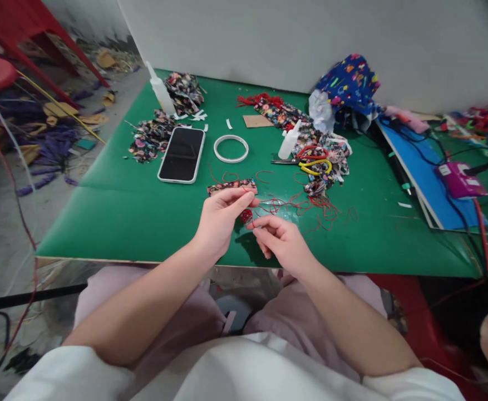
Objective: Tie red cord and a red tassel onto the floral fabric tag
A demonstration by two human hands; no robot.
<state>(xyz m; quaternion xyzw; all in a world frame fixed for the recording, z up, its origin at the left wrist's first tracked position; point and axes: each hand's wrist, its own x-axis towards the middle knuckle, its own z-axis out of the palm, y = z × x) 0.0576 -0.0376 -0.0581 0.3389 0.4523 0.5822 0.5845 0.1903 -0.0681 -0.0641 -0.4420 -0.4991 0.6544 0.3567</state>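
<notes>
Both hands are over the front of the green table, close together. My left hand (pixel 222 214) is closed in a pinch, thumb against forefinger, on red cord (pixel 246 215) bunched just under the fingertips. To the right and slightly lower, my right hand (pixel 279 236) pinches a strand of the same cord. Behind my left hand lies a strip of dark floral fabric (pixel 232 186). Loose red strings (pixel 297 206) are scattered on the table beyond my right hand. How the cord is knotted or looped is too small to tell.
On the green table (pixel 118 223) are a phone (pixel 182 155), a white ring (pixel 231 148), scissors (pixel 310 160), glue bottles (pixel 289 142) (pixel 160 92) and floral fabric piles (pixel 152 136). At right lie a blue folder (pixel 421 172) and a purple device (pixel 461 180) with cables.
</notes>
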